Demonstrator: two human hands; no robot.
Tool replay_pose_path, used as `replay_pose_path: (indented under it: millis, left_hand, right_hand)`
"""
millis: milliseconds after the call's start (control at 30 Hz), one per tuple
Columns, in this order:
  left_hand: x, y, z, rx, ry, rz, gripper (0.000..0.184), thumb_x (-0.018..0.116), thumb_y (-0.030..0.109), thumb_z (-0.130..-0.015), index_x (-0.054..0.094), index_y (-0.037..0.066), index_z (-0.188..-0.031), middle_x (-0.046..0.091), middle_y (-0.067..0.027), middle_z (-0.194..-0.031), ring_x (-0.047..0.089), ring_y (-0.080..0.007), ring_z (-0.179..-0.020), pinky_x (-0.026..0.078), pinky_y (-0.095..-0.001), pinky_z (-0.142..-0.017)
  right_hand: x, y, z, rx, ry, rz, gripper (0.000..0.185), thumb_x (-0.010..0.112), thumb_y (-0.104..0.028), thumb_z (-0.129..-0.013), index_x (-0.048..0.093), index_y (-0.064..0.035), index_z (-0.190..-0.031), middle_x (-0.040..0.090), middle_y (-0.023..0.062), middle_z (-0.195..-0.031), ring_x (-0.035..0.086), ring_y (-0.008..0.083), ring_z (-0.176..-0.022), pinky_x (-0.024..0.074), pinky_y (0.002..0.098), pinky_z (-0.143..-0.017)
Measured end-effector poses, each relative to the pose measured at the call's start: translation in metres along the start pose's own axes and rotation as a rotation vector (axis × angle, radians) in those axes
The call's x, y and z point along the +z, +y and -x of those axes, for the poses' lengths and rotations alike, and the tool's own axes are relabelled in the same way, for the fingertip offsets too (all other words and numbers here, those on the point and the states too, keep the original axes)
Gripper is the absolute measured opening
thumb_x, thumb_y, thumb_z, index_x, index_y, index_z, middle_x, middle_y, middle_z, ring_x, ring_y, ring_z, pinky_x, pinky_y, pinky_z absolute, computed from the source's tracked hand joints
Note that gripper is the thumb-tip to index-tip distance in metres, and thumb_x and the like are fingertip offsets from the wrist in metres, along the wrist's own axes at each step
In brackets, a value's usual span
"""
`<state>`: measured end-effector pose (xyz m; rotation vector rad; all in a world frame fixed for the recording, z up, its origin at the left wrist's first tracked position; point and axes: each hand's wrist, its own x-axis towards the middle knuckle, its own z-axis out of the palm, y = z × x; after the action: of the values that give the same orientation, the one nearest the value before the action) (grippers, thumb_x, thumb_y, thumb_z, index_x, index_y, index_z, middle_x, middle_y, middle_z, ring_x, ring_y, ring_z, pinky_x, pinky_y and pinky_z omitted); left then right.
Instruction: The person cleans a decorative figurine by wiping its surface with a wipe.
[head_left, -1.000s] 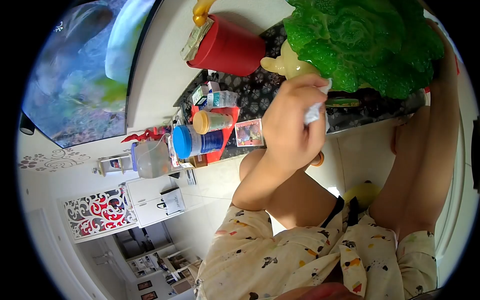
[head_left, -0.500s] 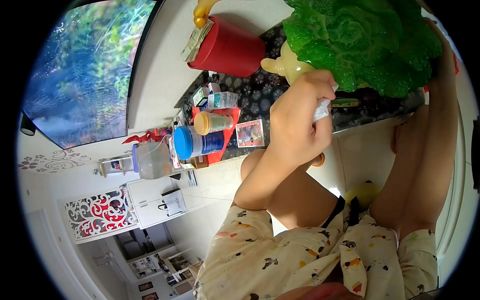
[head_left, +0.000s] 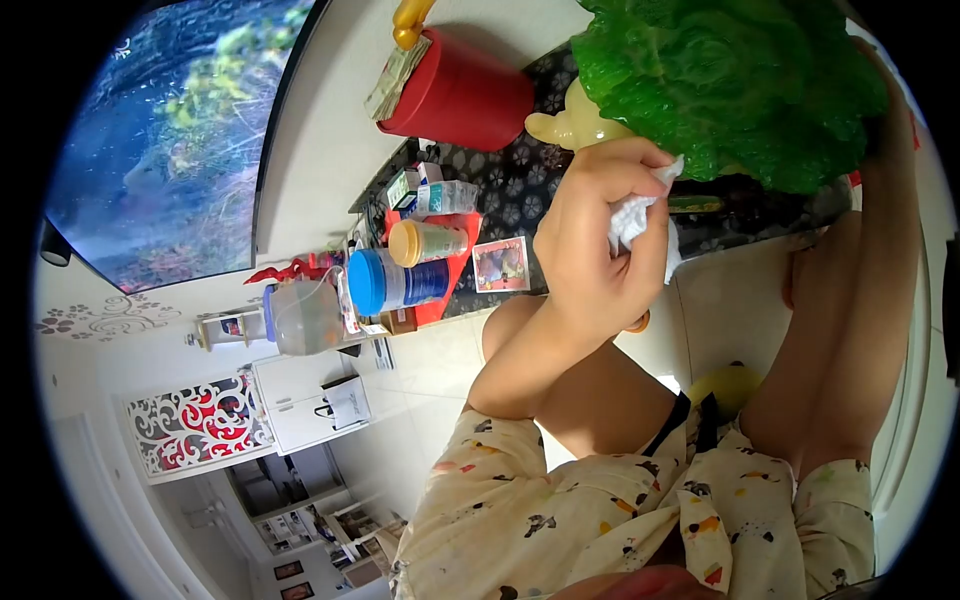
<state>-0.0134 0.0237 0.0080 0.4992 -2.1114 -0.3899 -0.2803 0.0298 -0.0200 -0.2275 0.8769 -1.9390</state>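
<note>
My left hand (head_left: 590, 235) is closed around a crumpled white tissue (head_left: 632, 222), which sticks out between the thumb and fingers. Close beside its fingertips is a cabbage ornament (head_left: 735, 85) with glossy green leaves. The ornament's pale yellow, rounded part (head_left: 578, 122) shows past my knuckles. My right forearm (head_left: 885, 190) reaches up along the right side of the ornament. The right hand's fingers are hidden behind the leaves and by the frame's edge.
The dark, flower-patterned tabletop (head_left: 515, 195) bears a red bucket (head_left: 470, 95), a blue-lidded tub (head_left: 400, 283), a yellow-lidded jar (head_left: 428, 243), small boxes and a picture card (head_left: 500, 265). A large screen (head_left: 180, 140) is on the wall at left. My bent legs are below the table edge.
My left hand has turned and shifted slightly, so more of the tissue shows between its fingers. The cabbage ornament sits slightly further right in view.
</note>
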Motion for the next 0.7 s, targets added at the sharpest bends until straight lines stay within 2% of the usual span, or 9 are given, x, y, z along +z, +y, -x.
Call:
replay_pose_path:
  millis: [100, 233, 333, 433, 567, 633, 700]
  left_hand:
    - [-0.002, 0.004, -0.002, 0.061, 0.001, -0.116, 0.026, 0.064, -0.015, -0.081, 0.052, -0.001, -0.100, 0.068, -0.0225, -0.099, 0.065, -0.0208, -0.083, 0.051, -0.0280, -0.075]
    - [0.002, 0.006, -0.002, 0.037, -0.076, -0.154, 0.029, 0.061, -0.017, -0.074, 0.057, 0.000, -0.097, 0.069, -0.0197, -0.098, 0.067, -0.0245, -0.082, 0.053, -0.0289, -0.072]
    - [0.002, 0.006, -0.009, 0.107, -0.118, -0.284, 0.029, 0.059, -0.017, -0.072, 0.056, 0.001, -0.094, 0.068, -0.0177, -0.096, 0.067, -0.0281, -0.079, 0.053, -0.0293, -0.071]
    - [0.006, 0.014, -0.013, 0.076, -0.139, -0.354, 0.030, 0.056, -0.017, -0.070, 0.056, 0.001, -0.093, 0.066, -0.0162, -0.095, 0.066, -0.0314, -0.078, 0.054, -0.0299, -0.072]
    - [-0.002, 0.021, -0.017, 0.012, -0.246, -0.390, 0.031, 0.053, -0.018, -0.066, 0.055, 0.001, -0.091, 0.065, -0.0164, -0.093, 0.065, -0.0333, -0.079, 0.054, -0.0306, -0.073]
    - [-0.006, 0.018, -0.019, 0.010, -0.267, -0.363, 0.032, 0.052, -0.019, -0.065, 0.054, 0.001, -0.090, 0.065, -0.0166, -0.093, 0.065, -0.0337, -0.079, 0.054, -0.0307, -0.073]
    - [-0.015, 0.014, -0.017, 0.048, -0.237, -0.368, 0.032, 0.051, -0.020, -0.064, 0.054, 0.001, -0.089, 0.065, -0.0166, -0.094, 0.065, -0.0327, -0.080, 0.053, -0.0298, -0.074]
  right_hand:
    - [-0.002, 0.000, -0.001, 0.000, -0.031, 0.004, 0.042, 0.063, -0.039, -0.090, 0.070, -0.0030, -0.110, 0.074, 0.0119, -0.099, 0.073, 0.0244, -0.088, 0.0604, 0.0376, -0.081]
    - [-0.004, 0.000, -0.002, -0.015, -0.014, 0.028, 0.040, 0.062, -0.038, -0.090, 0.070, -0.0034, -0.108, 0.074, 0.0111, -0.098, 0.073, 0.0233, -0.086, 0.0598, 0.0362, -0.081]
    - [-0.004, 0.001, -0.003, -0.027, -0.001, 0.031, 0.038, 0.062, -0.039, -0.091, 0.070, -0.0042, -0.106, 0.074, 0.0099, -0.095, 0.072, 0.0225, -0.085, 0.0594, 0.0353, -0.080]
    - [0.001, 0.001, 0.001, -0.032, 0.032, 0.040, 0.037, 0.062, -0.040, -0.092, 0.071, -0.0052, -0.104, 0.074, 0.0086, -0.093, 0.072, 0.0223, -0.084, 0.0594, 0.0353, -0.079]
    - [0.006, 0.000, 0.006, -0.024, 0.055, 0.067, 0.038, 0.062, -0.040, -0.091, 0.071, -0.0060, -0.104, 0.074, 0.0086, -0.095, 0.072, 0.0224, -0.085, 0.0598, 0.0359, -0.079]
    - [0.004, 0.009, 0.017, -0.149, -0.052, 0.093, 0.038, 0.063, -0.040, -0.091, 0.071, -0.0059, -0.106, 0.074, 0.0092, -0.097, 0.073, 0.0228, -0.086, 0.0602, 0.0362, -0.080]
    - [0.002, 0.009, 0.013, -0.126, -0.077, 0.056, 0.039, 0.063, -0.040, -0.090, 0.071, -0.0053, -0.107, 0.075, 0.0101, -0.099, 0.073, 0.0234, -0.088, 0.0604, 0.0365, -0.081]
